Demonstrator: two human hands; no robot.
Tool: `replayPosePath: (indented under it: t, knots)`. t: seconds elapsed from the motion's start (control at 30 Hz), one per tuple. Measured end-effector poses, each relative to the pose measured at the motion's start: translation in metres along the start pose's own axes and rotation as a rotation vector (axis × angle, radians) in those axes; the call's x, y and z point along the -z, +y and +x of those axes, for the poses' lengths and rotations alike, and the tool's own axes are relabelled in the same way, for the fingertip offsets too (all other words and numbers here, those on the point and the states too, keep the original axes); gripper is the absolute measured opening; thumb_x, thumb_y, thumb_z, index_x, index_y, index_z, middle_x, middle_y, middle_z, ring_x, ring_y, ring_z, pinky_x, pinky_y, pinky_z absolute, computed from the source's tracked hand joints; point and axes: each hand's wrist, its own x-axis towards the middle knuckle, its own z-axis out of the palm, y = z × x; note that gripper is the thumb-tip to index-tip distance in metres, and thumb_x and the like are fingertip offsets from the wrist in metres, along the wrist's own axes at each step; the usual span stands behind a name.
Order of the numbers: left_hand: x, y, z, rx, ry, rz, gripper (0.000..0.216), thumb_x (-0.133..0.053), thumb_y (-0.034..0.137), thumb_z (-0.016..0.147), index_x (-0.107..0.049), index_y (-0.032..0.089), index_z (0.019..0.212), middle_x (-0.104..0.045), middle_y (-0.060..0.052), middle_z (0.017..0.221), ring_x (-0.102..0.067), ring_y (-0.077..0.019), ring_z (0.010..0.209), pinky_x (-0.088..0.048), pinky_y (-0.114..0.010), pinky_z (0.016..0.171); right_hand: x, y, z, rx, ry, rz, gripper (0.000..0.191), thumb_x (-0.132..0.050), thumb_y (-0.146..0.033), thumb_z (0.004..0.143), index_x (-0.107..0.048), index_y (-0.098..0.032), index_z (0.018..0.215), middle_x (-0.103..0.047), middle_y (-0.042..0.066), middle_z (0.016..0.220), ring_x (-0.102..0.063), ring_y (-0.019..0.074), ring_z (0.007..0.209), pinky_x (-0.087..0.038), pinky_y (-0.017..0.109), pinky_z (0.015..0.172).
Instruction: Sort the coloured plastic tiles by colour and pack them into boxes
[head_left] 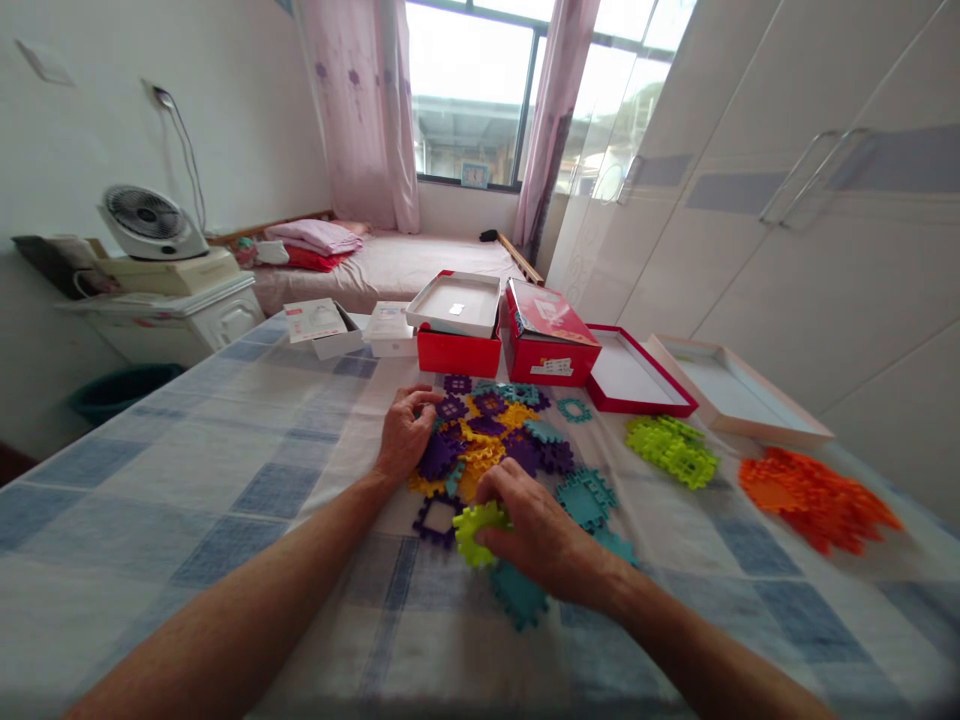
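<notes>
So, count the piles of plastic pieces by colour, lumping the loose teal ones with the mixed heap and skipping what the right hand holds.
Mixed heap of purple, yellow and teal: 1
Lime-green pile: 1
Orange pile: 1
Total: 3 piles; the pieces overlap too much to count singly.

On the tablecloth [300, 430], boxes [459, 356] stand behind the pieces [484, 455], before the bed [420, 258].
</notes>
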Motion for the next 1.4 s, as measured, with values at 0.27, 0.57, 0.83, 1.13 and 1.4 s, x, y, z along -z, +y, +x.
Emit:
replayPosePath:
  t: [0.27, 0.57, 0.83, 1.13, 1.4]
  knots:
    - [0.002, 0.0, -0.001, 0.007, -0.008, 0.009, 0.024, -0.046, 0.025, 0.073, -0.068, 0.018, 0.079, -0.058, -0.006, 0.106, -0.056, -0.0196, 0.101, -0.04, -0.031, 0.094, 0.03, 0.009, 0.001, -0.157, 0.282, 0.338, 0.018, -0.052, -0.022, 0.077, -0.049, -0.02, 0.095, -0.055, -0.001, 0.082, -0.05, 0.0108, 0.068, -0.042, 0.023, 0.062]
    - [0.003, -0.004, 0.002, 0.02, -0.027, 0.009, 0.024, -0.049, 0.031, 0.071, -0.068, 0.019, 0.08, -0.057, -0.007, 0.109, -0.055, -0.0224, 0.102, -0.041, -0.034, 0.093, 0.138, 0.134, -0.041, -0.536, 0.708, -0.184, 0.03, -0.05, -0.031, 0.073, -0.059, -0.018, 0.098, -0.064, 0.006, 0.086, -0.058, 0.0185, 0.073, -0.046, 0.031, 0.067]
    - [0.004, -0.003, 0.001, 0.049, -0.029, -0.004, 0.026, -0.049, 0.031, 0.071, -0.068, 0.017, 0.082, -0.056, -0.008, 0.111, -0.054, -0.0236, 0.106, -0.041, -0.034, 0.094, 0.143, 0.166, -0.05, -0.537, 0.679, -0.657, 0.03, -0.047, -0.023, 0.077, -0.061, -0.014, 0.102, -0.059, 0.014, 0.104, -0.053, 0.028, 0.102, -0.041, 0.042, 0.089]
    - [0.003, -0.003, 0.002, 0.024, -0.016, 0.021, 0.024, -0.048, 0.029, 0.071, -0.068, 0.019, 0.08, -0.058, -0.007, 0.109, -0.055, -0.0219, 0.103, -0.039, -0.033, 0.095, 0.084, 0.072, -0.05, -0.186, 0.112, -0.319, 0.034, -0.057, -0.037, 0.08, -0.061, -0.021, 0.11, -0.059, 0.008, 0.108, -0.054, 0.0221, 0.101, -0.041, 0.037, 0.091]
    - [0.003, -0.003, 0.002, 0.005, -0.032, 0.013, 0.024, -0.048, 0.027, 0.072, -0.068, 0.018, 0.081, -0.057, -0.007, 0.108, -0.055, -0.0219, 0.102, -0.039, -0.034, 0.095, 0.061, 0.07, -0.04, -0.397, 0.11, -0.436, 0.052, -0.067, -0.031, 0.069, -0.057, -0.012, 0.115, -0.056, 0.016, 0.111, -0.05, 0.029, 0.106, -0.038, 0.041, 0.09]
